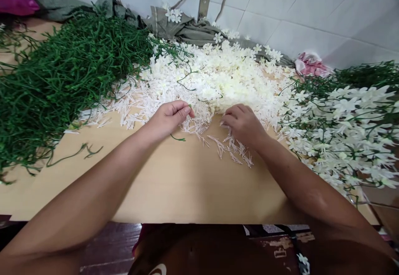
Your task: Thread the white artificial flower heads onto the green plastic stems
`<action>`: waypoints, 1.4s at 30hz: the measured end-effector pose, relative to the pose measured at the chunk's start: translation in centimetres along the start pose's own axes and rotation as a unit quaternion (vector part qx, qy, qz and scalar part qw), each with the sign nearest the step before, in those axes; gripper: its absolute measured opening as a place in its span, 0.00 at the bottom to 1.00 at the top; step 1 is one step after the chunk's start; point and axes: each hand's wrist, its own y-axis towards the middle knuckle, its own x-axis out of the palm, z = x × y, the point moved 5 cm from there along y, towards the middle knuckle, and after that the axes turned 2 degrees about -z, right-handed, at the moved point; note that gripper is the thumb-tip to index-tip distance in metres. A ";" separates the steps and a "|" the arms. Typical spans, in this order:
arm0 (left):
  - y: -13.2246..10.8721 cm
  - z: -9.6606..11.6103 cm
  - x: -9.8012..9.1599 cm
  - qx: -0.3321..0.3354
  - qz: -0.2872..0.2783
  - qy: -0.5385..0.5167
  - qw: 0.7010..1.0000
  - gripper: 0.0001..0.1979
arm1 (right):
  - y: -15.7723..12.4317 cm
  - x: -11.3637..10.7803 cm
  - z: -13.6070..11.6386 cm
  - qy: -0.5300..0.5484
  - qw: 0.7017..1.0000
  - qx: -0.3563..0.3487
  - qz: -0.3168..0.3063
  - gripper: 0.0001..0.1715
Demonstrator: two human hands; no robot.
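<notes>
Left hand [168, 119] rests on the surface [174, 183], fingers curled in, thumb and forefinger pinching a thin green stem [178, 138]. The stem's loose end trails out below the hand, long axis roughly left-right, tip pointing right. One stem in the hand, as far as can be told. Right hand [245, 125] lies palm down at the near edge of the white flower pile [218, 79], fingers bent onto the small white stamen bits [232, 146]; whether it pinches one is hidden. The bits are too many to count and point every way. Heap of green stems [62, 71] to the left, one heap. Finished flower sprays [346, 129] on the right, count unclear. White tiled wall [311, 5] behind.
</notes>
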 end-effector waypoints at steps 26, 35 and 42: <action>0.2 -0.5 0.1 -0.014 0.011 0.006 1.000 0.10 | 2.4 -2.3 -6.1 0.140 0.982 0.079 -0.102 0.11; -0.2 0.1 1.0 0.013 -0.016 0.055 0.998 0.12 | 2.5 -1.9 -3.7 0.363 0.910 0.198 -0.001 0.04; -0.2 0.0 1.5 0.020 -0.038 0.067 0.997 0.14 | 2.1 -1.1 -2.2 0.608 0.740 0.287 0.028 0.07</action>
